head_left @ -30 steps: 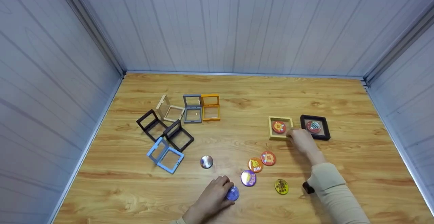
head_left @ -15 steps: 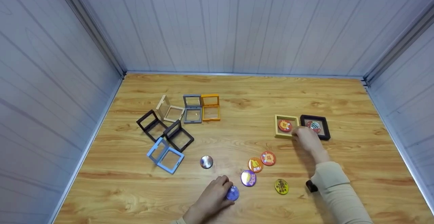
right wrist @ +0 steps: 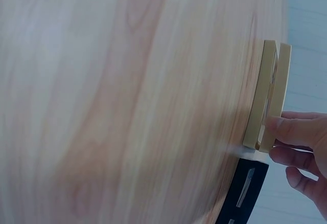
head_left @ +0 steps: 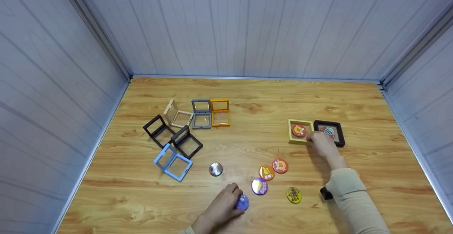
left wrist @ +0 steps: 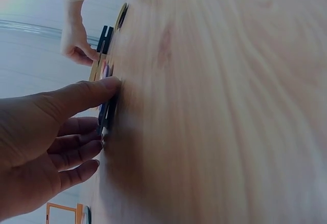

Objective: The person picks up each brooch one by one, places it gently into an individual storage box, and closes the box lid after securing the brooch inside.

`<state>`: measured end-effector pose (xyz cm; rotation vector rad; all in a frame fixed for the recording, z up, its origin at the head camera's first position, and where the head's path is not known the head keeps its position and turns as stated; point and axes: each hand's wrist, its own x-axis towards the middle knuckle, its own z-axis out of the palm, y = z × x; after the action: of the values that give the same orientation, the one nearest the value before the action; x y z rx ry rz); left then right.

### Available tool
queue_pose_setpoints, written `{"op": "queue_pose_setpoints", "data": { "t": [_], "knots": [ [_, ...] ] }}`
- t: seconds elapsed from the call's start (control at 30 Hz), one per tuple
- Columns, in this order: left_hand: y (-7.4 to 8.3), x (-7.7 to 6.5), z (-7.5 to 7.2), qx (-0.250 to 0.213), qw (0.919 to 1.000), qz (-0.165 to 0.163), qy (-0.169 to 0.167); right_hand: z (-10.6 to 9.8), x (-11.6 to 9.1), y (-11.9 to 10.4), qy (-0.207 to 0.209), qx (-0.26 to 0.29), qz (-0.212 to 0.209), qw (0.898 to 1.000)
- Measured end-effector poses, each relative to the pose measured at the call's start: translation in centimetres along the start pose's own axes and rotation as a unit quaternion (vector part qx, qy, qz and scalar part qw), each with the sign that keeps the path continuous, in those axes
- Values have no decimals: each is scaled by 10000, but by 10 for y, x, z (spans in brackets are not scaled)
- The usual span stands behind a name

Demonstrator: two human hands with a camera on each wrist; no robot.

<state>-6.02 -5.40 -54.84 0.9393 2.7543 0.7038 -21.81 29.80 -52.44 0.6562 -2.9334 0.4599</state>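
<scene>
My right hand pinches the near right corner of a yellow square display frame. Inside that frame sits a round red badge. In the right wrist view the frame shows a narrow gap between its two halves, with the thumb and fingers at one end. Close on the right lies a black display frame containing a red and teal badge, partly behind the hand. My left hand holds a blue-purple badge at the tabletop, thumb and fingers on its edge.
Loose badges lie mid-table: red, orange, purple, yellow and a silver one. Several open frames stand at left, including light blue, grey and orange. Pale walls enclose the table.
My right hand has moved rightward with the yellow frame and its red badge, bringing it up beside the black frame. My left hand and the blue-purple badge have stayed in place.
</scene>
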Motion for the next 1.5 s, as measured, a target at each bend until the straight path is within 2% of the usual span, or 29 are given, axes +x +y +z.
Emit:
{"op": "queue_pose_setpoints", "data": {
  "t": [0.3, 0.47, 0.63, 0.8, 1.03, 1.13, 1.33, 1.5],
  "knots": [
    [1, -1, -1, 75, 10000, -25, 10, 0, 0, 1, -83, 55, 128, 9999],
    [2, -1, 0, -55, 10000, -50, 60, 0, -1, 1, -69, -17, 134, 9999],
    [1, -1, 0, -350, 9989, -48, 311, -1, -2, 0, 46, -224, -8, 9997],
    [1, 0, 0, -719, 9962, -223, 439, -2, -2, -3, 175, -276, 20, 9995],
    [2, 0, 1, -1142, 9889, -398, 861, 0, 2, -11, 526, -327, -186, 9979],
    [2, -1, 2, -1215, 9859, -444, 1065, 2, 4, -17, 669, -273, -138, 9973],
    [0, -3, 4, -1494, 9784, -607, 1294, 7, 13, -31, 842, 234, 94, 9961],
    [-1, -5, 3, -1648, 9735, -645, 1449, 13, 26, -39, 916, 979, 196, 9908]
  ]
}}
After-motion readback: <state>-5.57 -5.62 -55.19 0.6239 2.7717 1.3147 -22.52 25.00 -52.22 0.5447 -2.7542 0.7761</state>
